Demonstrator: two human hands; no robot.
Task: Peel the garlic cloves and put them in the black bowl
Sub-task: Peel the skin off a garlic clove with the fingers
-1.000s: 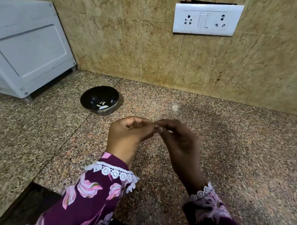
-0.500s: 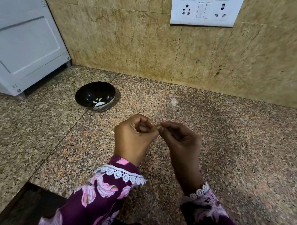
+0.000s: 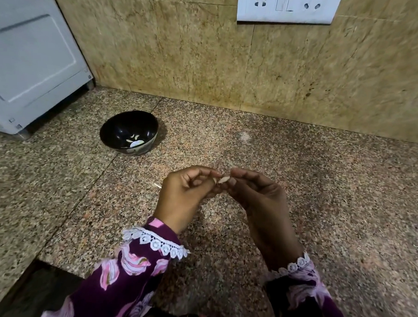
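The speckled granite worktop (image 3: 321, 199) fills most of what I see, running back to a tan tiled wall (image 3: 183, 61) along its far edge. A white appliance (image 3: 33, 54) stands on the worktop at the far left corner, raised on small feet, and a white socket plate (image 3: 286, 8) is fixed to the wall toward the far right. My two arms come in from the near edge in purple flowered sleeves (image 3: 131, 274) with white lace cuffs. My left hand (image 3: 185, 193) and my right hand (image 3: 256, 194) meet above the middle of the worktop, fingers curled, fingertips touching each other. The black bowl (image 3: 129, 132) sits toward the far left of the worktop, just in front of the appliance and well apart from my hands; a few pale peeled cloves (image 3: 135, 142) lie in its bottom. Between my fingertips I pinch one small pale garlic clove (image 3: 222, 179), the left thumb and forefinger on one end and the right thumb and forefinger on the other, so both hands grasp it and it is held clear of the worktop. A thin pale scrap (image 3: 157, 185), too small for me to tell what it is, lies on the worktop just to the left of my left hand.
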